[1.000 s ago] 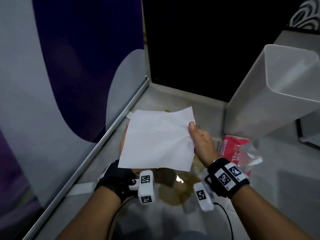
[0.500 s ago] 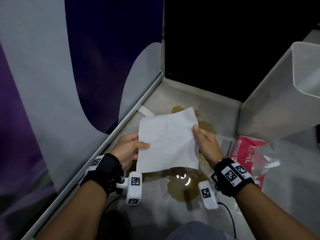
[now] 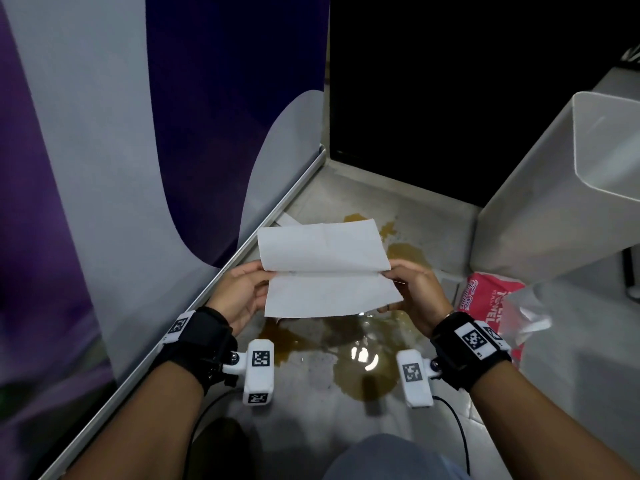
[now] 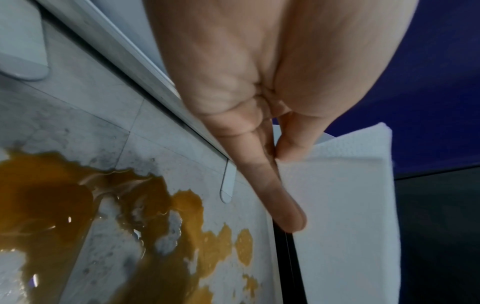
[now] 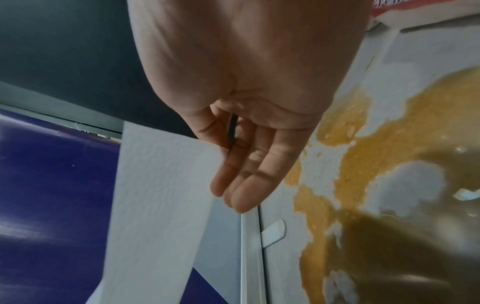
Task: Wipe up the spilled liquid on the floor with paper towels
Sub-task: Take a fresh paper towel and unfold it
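Observation:
A white paper towel point(image 3: 325, 268) is held in the air above the floor, creased across its middle. My left hand point(image 3: 242, 292) pinches its left edge between thumb and fingers, and the left wrist view shows the thumb on the paper towel point(image 4: 337, 205). My right hand point(image 3: 412, 292) pinches the right edge, with the paper towel point(image 5: 161, 195) beside its fingers. Below lies a brown-orange spill point(image 3: 360, 362) on the grey tiled floor point(image 3: 311, 410), also seen as a puddle point(image 4: 64, 216) and a puddle point(image 5: 389, 185).
A red paper towel pack point(image 3: 485, 299) lies on the floor at right, beside a tall white bin point(image 3: 554, 209). A purple and white panel with a metal rail point(image 3: 214, 292) runs along the left. A dark cabinet face point(image 3: 450, 98) closes the back. My knee point(image 3: 381, 459) is at the bottom.
The left hand came out from under the sheet and took its left edge. The towel went from a flat sheet to one folding along a middle crease, held lower over the spill.

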Demonstrator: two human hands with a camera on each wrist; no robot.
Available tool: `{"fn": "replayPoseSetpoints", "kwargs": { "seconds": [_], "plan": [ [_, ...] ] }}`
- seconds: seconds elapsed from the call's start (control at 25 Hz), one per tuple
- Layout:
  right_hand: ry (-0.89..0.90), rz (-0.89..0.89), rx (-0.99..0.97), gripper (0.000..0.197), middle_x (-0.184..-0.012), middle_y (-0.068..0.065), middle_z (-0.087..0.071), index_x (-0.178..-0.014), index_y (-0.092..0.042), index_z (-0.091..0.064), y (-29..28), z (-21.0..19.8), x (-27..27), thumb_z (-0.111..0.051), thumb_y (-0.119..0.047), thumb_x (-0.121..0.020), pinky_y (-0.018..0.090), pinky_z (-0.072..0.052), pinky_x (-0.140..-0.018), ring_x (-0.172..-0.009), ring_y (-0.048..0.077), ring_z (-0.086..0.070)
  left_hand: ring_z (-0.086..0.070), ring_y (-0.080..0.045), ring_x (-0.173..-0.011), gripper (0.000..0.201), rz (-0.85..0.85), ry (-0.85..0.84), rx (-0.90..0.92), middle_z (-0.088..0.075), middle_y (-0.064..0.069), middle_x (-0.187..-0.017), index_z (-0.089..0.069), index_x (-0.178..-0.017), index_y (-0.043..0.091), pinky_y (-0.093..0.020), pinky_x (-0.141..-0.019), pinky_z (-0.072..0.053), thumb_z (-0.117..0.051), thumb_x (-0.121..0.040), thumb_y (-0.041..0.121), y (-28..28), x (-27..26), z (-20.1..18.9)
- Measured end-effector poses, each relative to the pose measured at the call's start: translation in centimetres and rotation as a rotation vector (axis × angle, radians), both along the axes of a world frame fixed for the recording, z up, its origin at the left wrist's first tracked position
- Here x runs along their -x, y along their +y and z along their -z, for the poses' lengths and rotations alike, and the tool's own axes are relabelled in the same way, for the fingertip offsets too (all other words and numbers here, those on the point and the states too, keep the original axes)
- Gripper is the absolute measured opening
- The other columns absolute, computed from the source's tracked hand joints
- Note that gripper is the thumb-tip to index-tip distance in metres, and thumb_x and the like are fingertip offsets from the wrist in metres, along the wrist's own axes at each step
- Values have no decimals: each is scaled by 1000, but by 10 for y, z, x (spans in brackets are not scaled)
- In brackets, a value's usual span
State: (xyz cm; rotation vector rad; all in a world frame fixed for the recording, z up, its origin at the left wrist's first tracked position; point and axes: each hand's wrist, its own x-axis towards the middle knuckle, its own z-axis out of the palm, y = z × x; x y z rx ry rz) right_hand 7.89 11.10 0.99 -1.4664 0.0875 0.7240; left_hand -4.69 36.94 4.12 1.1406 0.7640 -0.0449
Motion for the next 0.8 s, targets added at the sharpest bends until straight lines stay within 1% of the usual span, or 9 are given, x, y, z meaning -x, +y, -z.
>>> {"fn": "replayPoseSetpoints", "kwargs": {
  "seconds": [0.12,0.16,0.24,0.32,0.4,0.48,0.56,0.68,0.8],
  "plan": [
    [107,14,-43,25,-82,9,-68,-95,-1,-68,-1,-2,-2,-48,-16,-95,41,-59,-57,-71,24,-65,-70,-34,-100,27,15,-12,27,-71,-20,-111,-63,-111,-8,-36,-80,-61,-41,-94,-7,1,1,-1],
    [117,2,-34,23,-81,7,-68,-96,-3,-69,-1,-2,-3,-52,-19,-95,40,-59,-58,-70,23,-66,-71,-36,-97,28,17,-6,31,-71,-21,-108,-63,-102,-9,-36,-78,-61,-37,-92,-7,1,1,-2],
    [84,-38,22,11,-84,8,-68,-98,-8,-69,-3,1,-6,-65,-13,-90,33,-54,-54,-69,22,-66,-70,-36,-93,28,66,18,15,-71,-19,-104,-65,-88,-2,-37,-74,-61,-38,-90,2,1,2,-6],
    [58,-56,50,18,-86,10,-66,-98,-13,-67,-3,3,-8,-67,0,-85,29,-51,-50,-69,23,-65,-70,-35,-90,20,174,40,5,-70,-16,-104,-66,-92,7,-40,-71,-59,-51,-89,22,-1,5,-11],
    [42,-59,55,23,-83,8,-65,-98,-15,-67,0,3,-10,-61,4,-85,29,-51,-49,-70,24,-64,-68,-29,-80,31,277,100,-13,-67,-13,-96,-64,-103,12,-40,-68,-58,-66,-83,35,-7,4,-13],
    [7,-85,85,25,-76,4,-61,-96,-14,-68,5,1,-11,-55,5,-84,27,-49,-49,-64,20,-60,-65,-22,-77,40,356,182,-111,-63,-8,-89,-63,-111,14,-34,-62,-56,-71,-84,42,-17,1,-10],
    [-46,-113,113,24,-72,0,-59,-90,-12,-68,8,-2,-12,-51,4,-83,23,-45,-50,-61,16,-54,-66,-22,-85,33,381,213,-217,-69,-6,-92,-68,-108,19,-32,-64,-53,-73,-83,40,-21,-2,-4],
    [-10,-124,105,21,-74,0,-62,-86,-12,-67,7,-9,-13,-47,-15,-90,22,-45,-52,-66,17,-56,-66,-23,-83,24,412,164,-281,-71,-8,-91,-72,-99,7,-29,-64,-50,-80,-77,14,-19,-3,2],
    [53,-215,146,35,-77,-3,-69,-98,-17,-69,2,-14,-16,-58,-49,-92,30,-53,-62,-69,17,-66,-68,-23,-81,24,363,105,-397,-73,-12,-93,-72,-91,6,-31,-65,-53,-85,-71,9,-17,-3,4]
  ]
}}
